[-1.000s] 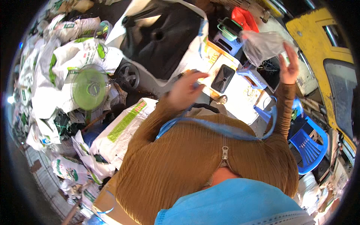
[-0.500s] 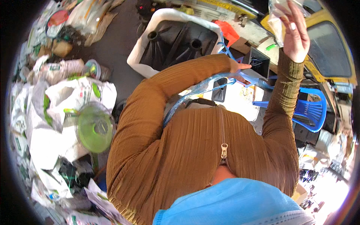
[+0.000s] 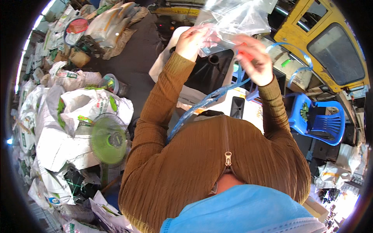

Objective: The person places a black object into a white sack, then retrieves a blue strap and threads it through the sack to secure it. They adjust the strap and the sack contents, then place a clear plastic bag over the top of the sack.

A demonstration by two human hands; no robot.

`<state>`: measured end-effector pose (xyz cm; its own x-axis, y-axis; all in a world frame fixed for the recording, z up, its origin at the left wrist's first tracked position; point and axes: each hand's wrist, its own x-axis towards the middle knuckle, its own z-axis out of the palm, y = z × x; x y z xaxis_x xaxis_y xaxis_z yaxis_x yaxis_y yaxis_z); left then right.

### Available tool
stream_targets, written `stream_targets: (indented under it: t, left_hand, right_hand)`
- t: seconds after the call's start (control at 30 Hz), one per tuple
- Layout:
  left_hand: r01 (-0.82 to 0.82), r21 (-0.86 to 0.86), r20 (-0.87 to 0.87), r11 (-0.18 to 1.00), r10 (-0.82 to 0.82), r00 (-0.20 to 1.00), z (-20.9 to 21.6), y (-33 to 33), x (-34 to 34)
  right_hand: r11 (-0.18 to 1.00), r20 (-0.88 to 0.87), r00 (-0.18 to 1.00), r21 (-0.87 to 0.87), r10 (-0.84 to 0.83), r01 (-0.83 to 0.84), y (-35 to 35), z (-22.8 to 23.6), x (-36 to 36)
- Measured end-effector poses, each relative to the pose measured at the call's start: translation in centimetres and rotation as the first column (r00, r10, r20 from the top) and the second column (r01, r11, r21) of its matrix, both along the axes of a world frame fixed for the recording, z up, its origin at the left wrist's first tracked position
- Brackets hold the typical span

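Note:
A clear plastic bag [image 3: 235,17] hangs spread out in front of me at the top of the view. The fingers of my left hand [image 3: 194,40] are closed on its lower left edge. My right hand [image 3: 256,62] is raised beside the bag's lower right side, fingers apart and blurred by motion; whether they touch the film is unclear. A blue plastic strip [image 3: 208,100] runs from under my left arm up toward my right wrist and loops out to the right. Below the bag, black moulded plastic [image 3: 211,72] sits in a white-rimmed container [image 3: 161,66], partly covered by my left arm.
White sacks [image 3: 58,151] and a green fan [image 3: 110,139] crowd the left side. A blue plastic chair [image 3: 324,122] stands at the right, near a yellow-framed panel with a window [image 3: 336,54]. A dark phone-like object [image 3: 237,107] lies on a white surface before me.
Both hands have come together in front of me. My left hand left the blue strip area and now holds the bag; my right hand came down and inward. The bag has spread out.

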<state>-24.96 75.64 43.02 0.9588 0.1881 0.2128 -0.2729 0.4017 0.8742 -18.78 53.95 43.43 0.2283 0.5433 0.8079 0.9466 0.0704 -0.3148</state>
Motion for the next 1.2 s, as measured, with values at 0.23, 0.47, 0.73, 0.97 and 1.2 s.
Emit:
stream_targets:
  t: [0.23, 0.47, 0.73, 0.97, 1.2]
  left_hand:
    - [0.153, -0.070, -0.065, 0.986, -0.157, 0.985, -3.3, 4.9, 0.2]
    - [0.318, -0.027, -0.109, 0.948, -0.319, 0.941, -3.3, 7.6, 1.3]
    - [0.072, 0.161, -0.018, 0.984, -0.070, 0.997, -2.1, 11.6, 0.1]
    - [0.720, -0.258, 0.556, 0.645, -0.510, 0.656, -3.2, 14.3, 1.1]
    - [0.594, -0.328, 0.112, 0.735, -0.594, 0.797, -7.7, 8.9, 6.5]
  right_hand:
    - [0.898, -0.555, 0.817, 0.265, -0.155, 0.351, 0.1, -2.2, 4.6]
    - [0.940, -0.676, 0.698, 0.341, 0.237, 0.010, 1.6, -1.2, 5.0]
    - [0.951, 0.179, 0.937, -0.020, -0.299, 0.307, 6.9, 1.8, 4.6]
    - [0.801, -0.759, 0.345, 0.598, 0.552, 0.035, 10.4, -3.2, 3.0]
    - [0.882, -0.859, -0.201, 0.447, 0.470, 0.153, 11.3, -4.4, 0.2]
